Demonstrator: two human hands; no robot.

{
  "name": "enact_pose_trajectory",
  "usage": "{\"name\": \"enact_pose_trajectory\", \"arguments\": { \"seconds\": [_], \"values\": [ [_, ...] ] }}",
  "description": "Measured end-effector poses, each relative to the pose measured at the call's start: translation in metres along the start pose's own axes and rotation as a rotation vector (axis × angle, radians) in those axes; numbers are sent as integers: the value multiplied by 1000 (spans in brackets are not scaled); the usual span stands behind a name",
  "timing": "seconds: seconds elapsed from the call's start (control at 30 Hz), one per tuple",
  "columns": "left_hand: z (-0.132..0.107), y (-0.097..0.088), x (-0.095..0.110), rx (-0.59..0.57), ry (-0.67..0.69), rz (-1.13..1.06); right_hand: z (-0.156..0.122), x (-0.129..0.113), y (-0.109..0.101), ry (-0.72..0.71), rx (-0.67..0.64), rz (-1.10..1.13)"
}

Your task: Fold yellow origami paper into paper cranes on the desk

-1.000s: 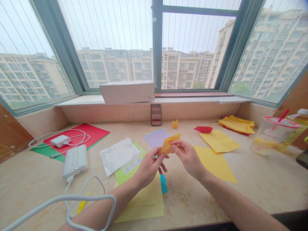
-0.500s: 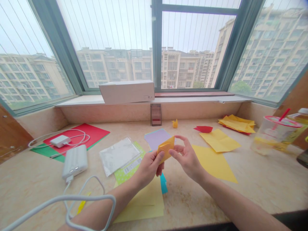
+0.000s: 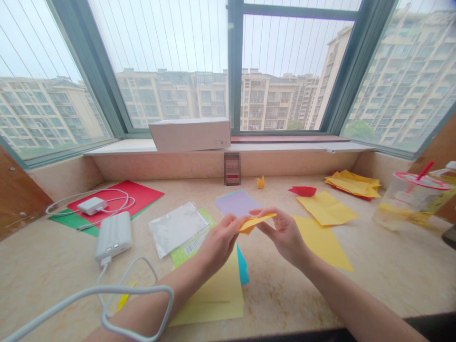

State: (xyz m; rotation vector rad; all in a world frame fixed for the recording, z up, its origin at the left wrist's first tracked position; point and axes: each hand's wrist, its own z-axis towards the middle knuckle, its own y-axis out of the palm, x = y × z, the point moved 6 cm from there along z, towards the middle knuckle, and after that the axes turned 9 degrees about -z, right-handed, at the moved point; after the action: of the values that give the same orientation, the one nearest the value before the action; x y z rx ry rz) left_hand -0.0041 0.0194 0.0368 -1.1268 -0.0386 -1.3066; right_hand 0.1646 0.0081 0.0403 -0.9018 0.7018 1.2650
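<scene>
Both my hands hold a small folded piece of orange paper (image 3: 254, 222) above the stone counter. My left hand (image 3: 218, 242) pinches its left end between thumb and fingers. My right hand (image 3: 283, 233) grips its right end, fingers curled under it. The paper lies nearly flat, edge-on to the camera. Under my hands lie a lilac sheet (image 3: 236, 203), a pale yellow sheet (image 3: 218, 295), a bit of blue paper (image 3: 242, 269) and a large orange sheet (image 3: 320, 242).
A white power bank (image 3: 113, 235) with a looping cable (image 3: 107, 304) sits left, beside a charger (image 3: 91, 205) on red paper (image 3: 135, 195). A plastic sleeve (image 3: 177, 228), a white box (image 3: 190, 135) on the sill, yellow sheets (image 3: 326, 209), a drink cup (image 3: 409, 199) at right.
The folded orange paper has been turned from standing up to lying nearly flat, and both hands have dropped slightly and closed in on its ends.
</scene>
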Motion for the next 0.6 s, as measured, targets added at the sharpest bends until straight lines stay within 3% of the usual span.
{"name": "enact_pose_trajectory", "arguments": {
  "seconds": [0.1,0.23,0.43,0.6],
  "values": [
    [-1,-10,-5,58,70,220,0,-3,0,-49,-26,-52],
    [-3,-24,-5,173,138,402,1,0,-4,-30,35,-99],
    [-4,-28,-1,219,172,479,0,3,-3,115,-24,106],
    [-3,-28,1,232,173,467,2,3,-8,152,51,122]
  ]
}}
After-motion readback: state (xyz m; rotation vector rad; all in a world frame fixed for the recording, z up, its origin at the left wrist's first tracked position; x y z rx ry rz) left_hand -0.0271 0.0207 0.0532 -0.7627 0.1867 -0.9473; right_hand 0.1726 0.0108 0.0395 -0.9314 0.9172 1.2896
